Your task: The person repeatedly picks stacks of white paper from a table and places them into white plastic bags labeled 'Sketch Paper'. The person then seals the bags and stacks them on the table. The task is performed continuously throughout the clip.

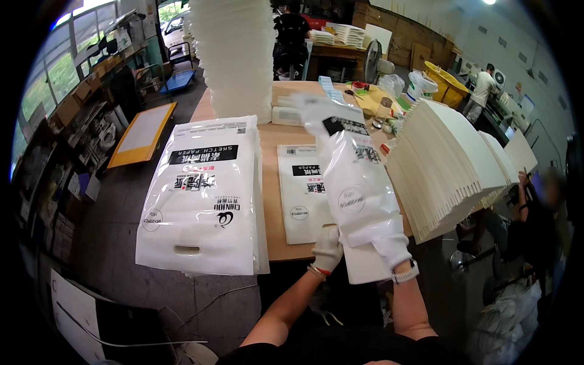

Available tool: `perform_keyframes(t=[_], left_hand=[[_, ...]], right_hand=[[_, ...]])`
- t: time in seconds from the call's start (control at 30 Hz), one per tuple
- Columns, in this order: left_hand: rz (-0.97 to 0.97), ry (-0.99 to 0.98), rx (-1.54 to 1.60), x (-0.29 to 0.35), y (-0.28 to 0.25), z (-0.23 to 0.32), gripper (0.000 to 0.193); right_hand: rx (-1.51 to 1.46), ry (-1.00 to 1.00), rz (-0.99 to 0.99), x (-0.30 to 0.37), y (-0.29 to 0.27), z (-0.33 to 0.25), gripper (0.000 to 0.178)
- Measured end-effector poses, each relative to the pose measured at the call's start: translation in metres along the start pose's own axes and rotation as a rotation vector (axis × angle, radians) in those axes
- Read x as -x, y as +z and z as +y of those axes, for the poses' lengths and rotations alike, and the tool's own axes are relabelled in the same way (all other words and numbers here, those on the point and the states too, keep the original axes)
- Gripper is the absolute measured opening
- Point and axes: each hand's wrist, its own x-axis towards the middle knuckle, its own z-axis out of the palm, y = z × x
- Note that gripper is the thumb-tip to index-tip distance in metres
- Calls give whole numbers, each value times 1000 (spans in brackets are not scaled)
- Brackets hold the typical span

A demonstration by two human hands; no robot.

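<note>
A white printed plastic bag (356, 173) lies tilted before me, its far end blurred. My left hand (328, 248), in a white glove, is closed at the bag's near left edge, fingers curled by a handle slot. My right hand (391, 248), gloved too and with a watch at the wrist, reaches into or under the bag's near right part; its fingers are hidden by plastic. Out of the bag's near end sticks a white paper sheet or stack (366, 266). Beneath, at left, another printed bag (298, 210) lies flat on the wooden table (274, 243).
A pile of filled printed bags (198, 201) stands at the left, overhanging the table edge. Behind it rises a tall white stack (234, 61). Fanned paper stacks (438, 164) lean at the right. A fan (373, 61) and a tape roll (359, 87) are farther back. Other people work around.
</note>
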Motion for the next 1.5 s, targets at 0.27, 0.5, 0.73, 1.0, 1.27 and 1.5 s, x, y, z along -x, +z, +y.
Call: perform_keyframes(t=[0.27, 0.5, 0.73, 1.0, 1.27, 1.5], left_hand=[[-43, -518, 432, 80, 22, -2, 20], [-61, -883, 710, 131, 12, -26, 24], [34, -827, 226, 157, 18, -55, 28], [117, -550, 126, 144, -43, -30, 34], [-219, -100, 113, 127, -83, 42, 33], [-782, -358, 307, 96, 7, 67, 26]], right_hand=[[-47, 91, -107, -66, 79, 0, 32], [-111, 54, -104, 54, 166, 31, 32], [-120, 74, -62, 51, 192, 52, 33], [-214, 18, -31, 96, 195, 60, 33], [-1048, 1123, 30, 141, 119, 160, 30], [-744, 867, -612, 122, 160, 201, 42]])
